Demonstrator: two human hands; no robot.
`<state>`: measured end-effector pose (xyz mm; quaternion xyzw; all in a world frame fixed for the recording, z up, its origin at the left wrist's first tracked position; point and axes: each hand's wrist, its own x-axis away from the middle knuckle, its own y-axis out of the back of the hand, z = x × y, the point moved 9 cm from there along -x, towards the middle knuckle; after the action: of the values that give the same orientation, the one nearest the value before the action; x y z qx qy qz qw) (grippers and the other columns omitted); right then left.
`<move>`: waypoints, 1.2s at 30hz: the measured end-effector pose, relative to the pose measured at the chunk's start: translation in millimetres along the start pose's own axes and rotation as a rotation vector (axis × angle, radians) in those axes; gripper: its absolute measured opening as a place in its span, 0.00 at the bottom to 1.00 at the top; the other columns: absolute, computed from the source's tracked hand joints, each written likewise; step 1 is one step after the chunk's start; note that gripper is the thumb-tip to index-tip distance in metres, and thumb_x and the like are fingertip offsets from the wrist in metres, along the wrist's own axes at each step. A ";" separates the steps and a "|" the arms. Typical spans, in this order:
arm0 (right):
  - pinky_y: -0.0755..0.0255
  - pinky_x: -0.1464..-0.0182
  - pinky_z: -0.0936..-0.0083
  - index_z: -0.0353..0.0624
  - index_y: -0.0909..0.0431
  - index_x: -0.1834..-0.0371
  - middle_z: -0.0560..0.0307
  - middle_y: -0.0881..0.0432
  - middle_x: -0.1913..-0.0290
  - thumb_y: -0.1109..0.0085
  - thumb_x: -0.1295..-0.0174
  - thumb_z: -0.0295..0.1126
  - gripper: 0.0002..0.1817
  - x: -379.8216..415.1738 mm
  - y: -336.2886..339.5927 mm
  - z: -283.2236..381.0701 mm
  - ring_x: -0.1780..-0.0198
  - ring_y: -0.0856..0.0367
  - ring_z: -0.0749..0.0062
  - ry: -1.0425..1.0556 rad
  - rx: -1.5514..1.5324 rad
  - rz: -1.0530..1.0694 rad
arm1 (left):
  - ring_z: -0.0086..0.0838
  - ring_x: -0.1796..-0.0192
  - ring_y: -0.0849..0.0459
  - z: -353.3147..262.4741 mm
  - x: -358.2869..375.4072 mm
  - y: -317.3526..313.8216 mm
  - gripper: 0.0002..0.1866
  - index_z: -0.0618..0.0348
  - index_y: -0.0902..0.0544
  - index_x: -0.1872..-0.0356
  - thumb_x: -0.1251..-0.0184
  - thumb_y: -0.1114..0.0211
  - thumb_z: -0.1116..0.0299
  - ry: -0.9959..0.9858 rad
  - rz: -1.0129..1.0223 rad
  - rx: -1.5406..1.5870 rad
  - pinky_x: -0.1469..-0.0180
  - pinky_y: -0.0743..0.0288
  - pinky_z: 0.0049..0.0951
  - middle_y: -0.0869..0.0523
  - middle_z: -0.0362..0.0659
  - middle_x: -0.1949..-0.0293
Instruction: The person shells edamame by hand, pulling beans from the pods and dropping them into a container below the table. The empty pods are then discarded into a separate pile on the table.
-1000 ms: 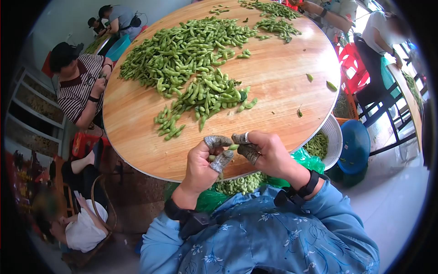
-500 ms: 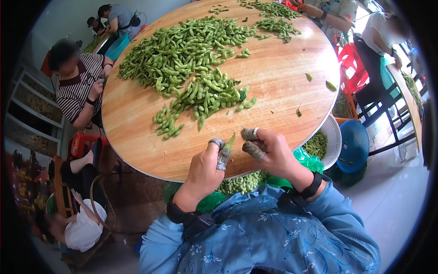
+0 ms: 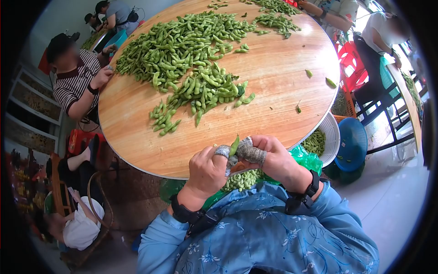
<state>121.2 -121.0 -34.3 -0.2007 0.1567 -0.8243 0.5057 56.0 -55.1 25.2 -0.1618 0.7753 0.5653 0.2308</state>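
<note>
A green pod (image 3: 234,145) stands up between the wrapped fingertips of my left hand (image 3: 207,171), which is closed on it. Right beside it, my right hand (image 3: 278,162) has its wrapped thumb and finger pressed together against the pod and the left fingertips; its fingertips hide the pod's lower part. Both hands are at the near edge of the round wooden table (image 3: 269,96). Beyond them lies a big heap of green pods (image 3: 182,50), with a smaller cluster (image 3: 205,91) on its near side. Shelled beans (image 3: 242,180) show below the hands, by green plastic (image 3: 306,157).
A white basket of pods (image 3: 333,141) and a blue basin (image 3: 352,144) stand right of the table. At the left, a person in a striped shirt (image 3: 82,68) has a hand at the table edge. Another person in white (image 3: 86,223) sits lower left.
My two hands have come together, the right one moving left to meet the left at the pod. The person in stripes has moved a hand to the table edge.
</note>
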 end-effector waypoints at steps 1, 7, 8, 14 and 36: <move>0.31 0.63 0.85 0.38 0.24 0.62 0.62 0.21 0.68 0.47 0.39 0.36 0.12 -0.3 -0.5 0.0 0.67 0.25 0.84 0.000 0.002 0.008 | 0.38 0.75 0.26 -0.5 0.8 -0.3 0.10 0.62 0.27 0.71 0.60 0.42 0.77 -0.013 -0.002 -0.011 0.76 0.31 0.36 0.26 0.44 0.77; 0.29 0.60 0.82 0.38 0.24 0.63 0.60 0.21 0.67 0.46 0.40 0.34 0.10 -2.6 -0.9 -5.4 0.66 0.23 0.81 -0.034 -0.047 0.017 | 0.38 0.75 0.26 -3.6 1.4 0.7 0.10 0.63 0.28 0.71 0.60 0.44 0.78 -0.043 -0.016 -0.022 0.76 0.31 0.36 0.26 0.45 0.76; 0.28 0.60 0.81 0.38 0.24 0.63 0.60 0.21 0.66 0.46 0.40 0.33 0.09 -3.0 -2.7 -6.2 0.66 0.23 0.81 -0.035 -0.103 0.022 | 0.39 0.75 0.26 -4.1 2.0 1.1 0.10 0.63 0.28 0.71 0.60 0.44 0.78 -0.052 -0.024 -0.021 0.76 0.31 0.36 0.26 0.45 0.76; 0.26 0.54 0.74 0.36 0.26 0.62 0.59 0.20 0.65 0.48 0.40 0.29 0.08 -5.0 -12.9 -8.6 0.62 0.21 0.76 -0.021 -0.309 0.073 | 0.44 0.72 0.24 -1.1 5.2 0.7 0.06 0.63 0.27 0.71 0.53 0.44 0.78 -0.002 -0.029 0.087 0.74 0.29 0.37 0.24 0.48 0.73; 0.35 0.72 0.66 0.35 0.31 0.78 0.46 0.29 0.77 0.39 0.57 0.21 0.08 8.2 -31.7 38.7 0.73 0.29 0.48 0.520 0.869 -0.052 | 0.14 0.66 0.26 35.3 38.3 -44.6 0.08 0.63 0.28 0.61 0.40 0.52 0.78 0.854 0.185 1.293 0.68 0.30 0.15 0.23 0.35 0.66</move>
<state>112.4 -116.5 15.4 0.2363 -0.0851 -0.8482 0.4663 52.8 -34.9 -40.2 -0.1333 0.9828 -0.0932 -0.0872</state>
